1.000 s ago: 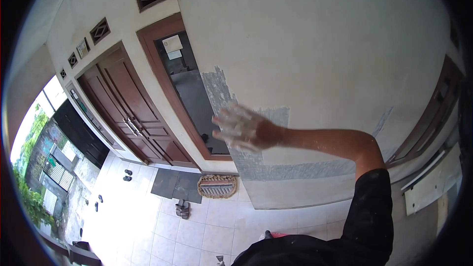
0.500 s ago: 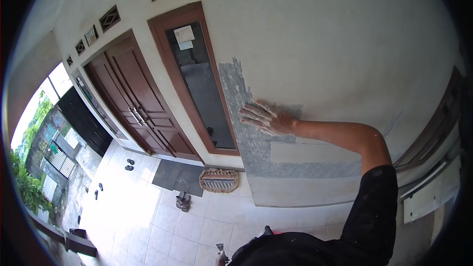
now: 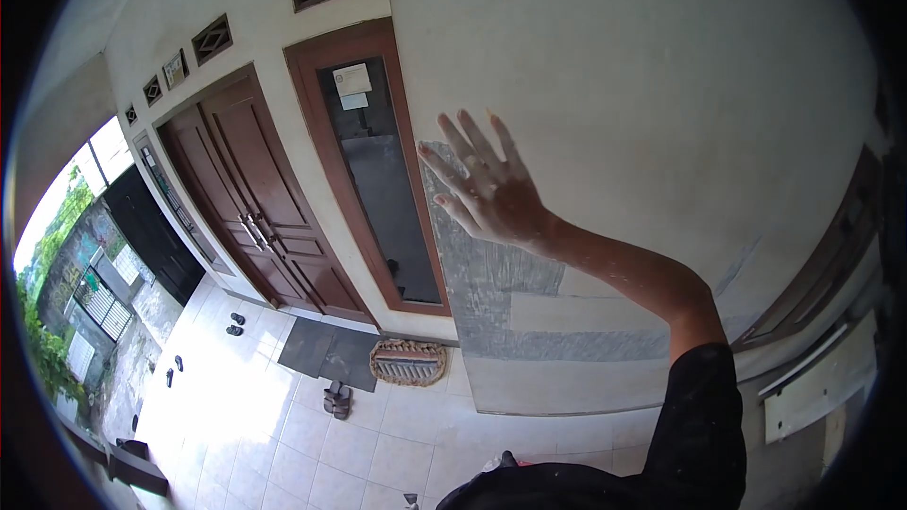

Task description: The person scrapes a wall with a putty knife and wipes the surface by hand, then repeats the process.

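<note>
My right hand [image 3: 493,191] is raised in front of the wall [image 3: 652,104], empty, fingers spread and coated with pale dust. Its fingertips overlap the upper end of a rough grey patch [image 3: 487,269] beside the narrow window. That patch runs down the wall and continues as a grey band [image 3: 605,344] to the right. At the bottom edge only the blade of a putty knife [image 3: 410,498] shows, with a sliver of my left hand [image 3: 412,507] closed on it; most of that hand is cut off.
Left of the patch stands a brown-framed window [image 3: 387,179], then a brown double door [image 3: 260,198]. On the tiled floor lie a grey mat [image 3: 326,353], a shaggy doormat [image 3: 408,363], and sandals [image 3: 337,400]. A white panel [image 3: 820,378] leans at far right.
My right hand has moved up the wall from the middle of the grey patch to its top, fingers now spread wider and pointing upward. The putty knife has sunk mostly out of view.
</note>
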Tool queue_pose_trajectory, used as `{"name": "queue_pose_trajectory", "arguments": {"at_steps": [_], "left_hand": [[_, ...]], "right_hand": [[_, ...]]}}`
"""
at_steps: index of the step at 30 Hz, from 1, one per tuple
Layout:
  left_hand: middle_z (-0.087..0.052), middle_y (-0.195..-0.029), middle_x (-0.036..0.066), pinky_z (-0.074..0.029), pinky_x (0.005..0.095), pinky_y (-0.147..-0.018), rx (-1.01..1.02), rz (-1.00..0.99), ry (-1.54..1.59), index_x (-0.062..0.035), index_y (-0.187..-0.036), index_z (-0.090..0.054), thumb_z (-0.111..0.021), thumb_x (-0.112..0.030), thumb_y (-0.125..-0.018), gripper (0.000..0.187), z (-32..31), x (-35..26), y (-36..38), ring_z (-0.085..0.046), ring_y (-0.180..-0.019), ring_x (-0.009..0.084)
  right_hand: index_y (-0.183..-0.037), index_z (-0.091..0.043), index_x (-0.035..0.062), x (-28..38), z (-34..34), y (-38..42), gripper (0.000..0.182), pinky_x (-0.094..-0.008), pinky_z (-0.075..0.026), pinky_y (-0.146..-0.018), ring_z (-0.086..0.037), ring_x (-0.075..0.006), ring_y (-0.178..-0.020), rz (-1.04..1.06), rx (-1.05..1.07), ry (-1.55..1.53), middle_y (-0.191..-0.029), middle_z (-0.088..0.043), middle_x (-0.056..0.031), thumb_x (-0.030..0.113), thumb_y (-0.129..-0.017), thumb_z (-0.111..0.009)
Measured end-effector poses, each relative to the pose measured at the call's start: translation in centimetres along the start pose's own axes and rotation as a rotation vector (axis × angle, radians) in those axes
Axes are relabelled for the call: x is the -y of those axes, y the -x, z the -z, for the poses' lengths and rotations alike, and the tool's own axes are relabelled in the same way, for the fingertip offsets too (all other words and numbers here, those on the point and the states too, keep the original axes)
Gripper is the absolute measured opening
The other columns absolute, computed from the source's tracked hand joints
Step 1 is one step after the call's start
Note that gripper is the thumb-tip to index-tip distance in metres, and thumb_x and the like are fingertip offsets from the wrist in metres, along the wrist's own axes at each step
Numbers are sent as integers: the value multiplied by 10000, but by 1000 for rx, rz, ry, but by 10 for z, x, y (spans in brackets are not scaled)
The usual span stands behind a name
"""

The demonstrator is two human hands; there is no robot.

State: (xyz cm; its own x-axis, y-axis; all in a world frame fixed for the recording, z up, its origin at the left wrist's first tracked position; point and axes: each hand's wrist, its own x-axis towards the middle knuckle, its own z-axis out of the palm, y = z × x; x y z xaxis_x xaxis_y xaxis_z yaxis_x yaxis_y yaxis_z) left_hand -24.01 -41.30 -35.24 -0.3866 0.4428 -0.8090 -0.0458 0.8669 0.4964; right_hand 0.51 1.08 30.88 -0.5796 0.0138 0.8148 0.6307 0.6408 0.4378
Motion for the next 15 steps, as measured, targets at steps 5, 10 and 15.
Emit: {"name": "queue_pose_trajectory", "arguments": {"at_steps": [5,10,15], "left_hand": [[-612,-653,94,-450,367,-363,0,-58,6,-75,-884,-559,-541,-408,-950,340,2,-15,-10,-624,-505,218],[-614,-657,95,-450,370,-363,4,-143,32,-77,-886,-560,-540,-410,-951,339,4,-29,-14,-625,-508,218],[-616,-661,95,-450,372,-363,29,-109,10,-80,-888,-562,-540,-412,-951,339,2,-37,-13,-626,-512,219]], "right_hand": [[-1515,-230,57,54,-127,160,779,-459,-27,-1219,-14,-294,-1489,500,621,-160,-1602,-119,-140,409,-911,-575],[-1436,-431,160,185,-168,424,594,-507,-151,-1179,-251,-418,-1411,10,1344,-1021,-1435,-421,-248,484,-939,-459],[-1250,-635,146,251,-26,529,501,-447,-395,-1057,-556,-372,-1178,-455,1611,-1045,-1212,-625,-199,485,-911,-488]]}}
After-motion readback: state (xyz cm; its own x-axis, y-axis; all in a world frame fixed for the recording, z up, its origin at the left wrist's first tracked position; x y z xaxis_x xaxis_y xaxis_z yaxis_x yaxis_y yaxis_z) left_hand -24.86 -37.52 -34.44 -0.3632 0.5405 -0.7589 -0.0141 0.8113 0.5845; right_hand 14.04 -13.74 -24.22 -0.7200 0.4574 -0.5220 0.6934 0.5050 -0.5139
